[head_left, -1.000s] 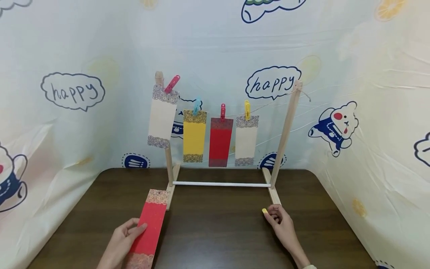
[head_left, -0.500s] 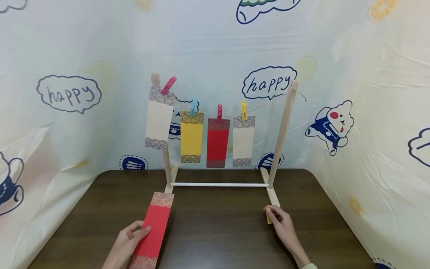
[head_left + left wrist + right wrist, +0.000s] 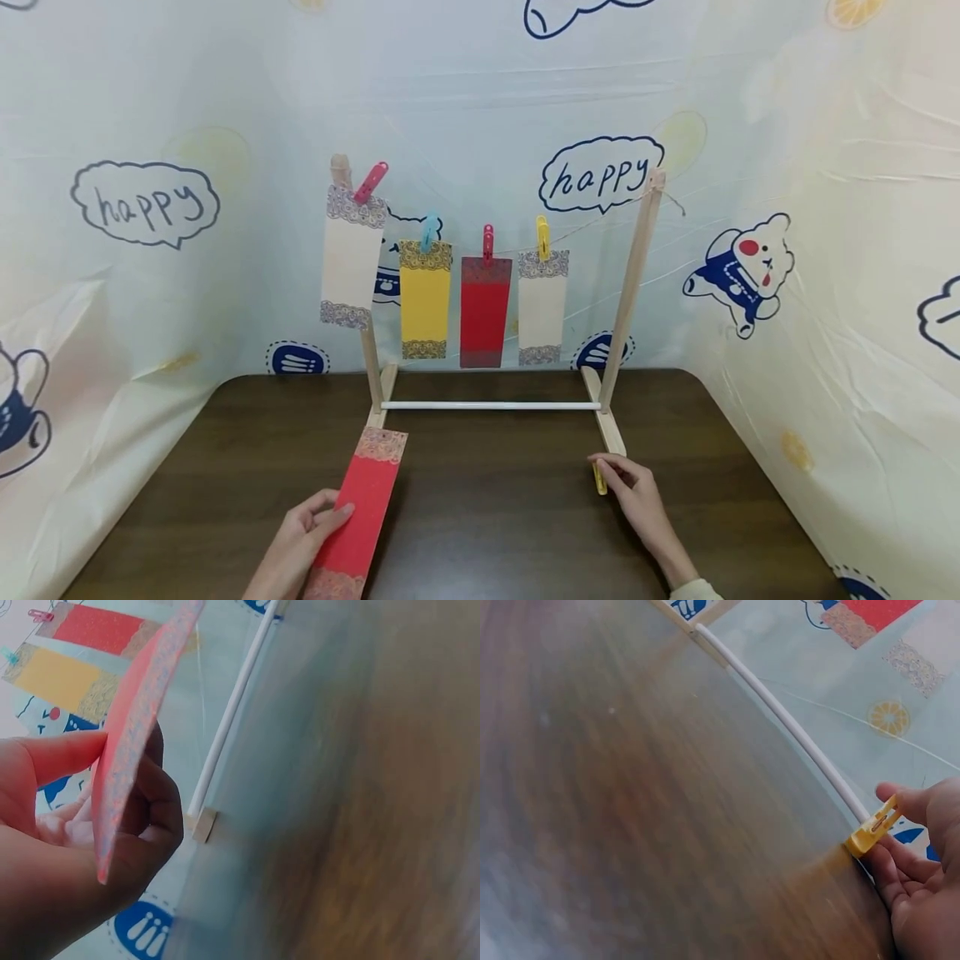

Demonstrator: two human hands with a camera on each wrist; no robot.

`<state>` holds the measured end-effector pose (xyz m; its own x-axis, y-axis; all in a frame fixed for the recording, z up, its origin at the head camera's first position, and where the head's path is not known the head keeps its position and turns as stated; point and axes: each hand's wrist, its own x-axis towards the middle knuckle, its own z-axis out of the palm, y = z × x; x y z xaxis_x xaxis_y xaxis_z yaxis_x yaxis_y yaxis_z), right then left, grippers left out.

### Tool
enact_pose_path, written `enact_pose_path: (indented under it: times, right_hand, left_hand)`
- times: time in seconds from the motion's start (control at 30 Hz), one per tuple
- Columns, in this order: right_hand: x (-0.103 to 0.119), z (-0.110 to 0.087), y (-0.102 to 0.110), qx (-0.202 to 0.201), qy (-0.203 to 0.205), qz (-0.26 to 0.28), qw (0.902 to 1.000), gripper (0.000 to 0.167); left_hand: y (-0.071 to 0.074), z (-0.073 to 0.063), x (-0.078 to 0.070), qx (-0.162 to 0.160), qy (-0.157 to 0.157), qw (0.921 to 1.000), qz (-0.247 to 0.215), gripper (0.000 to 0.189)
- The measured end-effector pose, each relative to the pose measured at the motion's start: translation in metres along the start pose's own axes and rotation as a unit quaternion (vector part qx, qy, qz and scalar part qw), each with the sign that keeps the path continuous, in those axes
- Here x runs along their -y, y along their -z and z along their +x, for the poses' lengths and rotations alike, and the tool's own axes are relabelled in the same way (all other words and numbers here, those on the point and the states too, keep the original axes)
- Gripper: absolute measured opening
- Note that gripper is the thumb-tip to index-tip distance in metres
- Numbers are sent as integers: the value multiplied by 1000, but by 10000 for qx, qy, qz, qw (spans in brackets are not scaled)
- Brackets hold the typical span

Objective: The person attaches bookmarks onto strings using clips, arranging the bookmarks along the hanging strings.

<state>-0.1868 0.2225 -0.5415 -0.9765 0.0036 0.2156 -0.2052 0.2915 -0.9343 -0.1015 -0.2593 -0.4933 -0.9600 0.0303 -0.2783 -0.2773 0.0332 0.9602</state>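
My left hand [image 3: 306, 537] pinches a red card with lace-patterned ends [image 3: 363, 500] by its left edge, thumb on its face and fingers behind. In the left wrist view the card [image 3: 131, 742] shows nearly edge-on. My right hand [image 3: 633, 496] holds a yellow clothespin [image 3: 600, 479] between thumb and fingers, low near the rack's right foot. The right wrist view shows the clothespin [image 3: 874, 826] with its handle end at the thumb. Behind the hands, a string [image 3: 588, 223] spans a wooden rack, bearing a white card [image 3: 351, 258], a yellow card [image 3: 425, 300], a red card [image 3: 485, 317] and another white card [image 3: 543, 308].
Pink, blue and yellow clothespins grip the hanging cards. The rack has a left post [image 3: 371, 367], a right post [image 3: 633, 292] and a white crossbar [image 3: 491, 406] low between them. It stands on a dark wooden table [image 3: 480, 533] before a printed cloth backdrop [image 3: 465, 100].
My left hand has moved right with the red card. In my right hand the yellow clothespin has turned, from poking out past the thumb to pointing downward. The hanging cards stay as they were.
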Motion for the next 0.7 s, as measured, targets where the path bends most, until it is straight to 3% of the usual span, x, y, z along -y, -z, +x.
enact_pose_path:
  times: [0.23,0.43,0.7]
  right_hand:
    - [8,0,10,209,-215,766,9966,29]
    - [26,2,25,554,-262,1470,9872,35]
    - [68,8,48,721,34,1311,9887,35]
  left_hand:
    - [-18,5,0,216,-44,9989,-404,23]
    - [-33,10,-3,352,-176,9987,-327,26]
    - [-51,16,-20,721,-392,9966,-5,33]
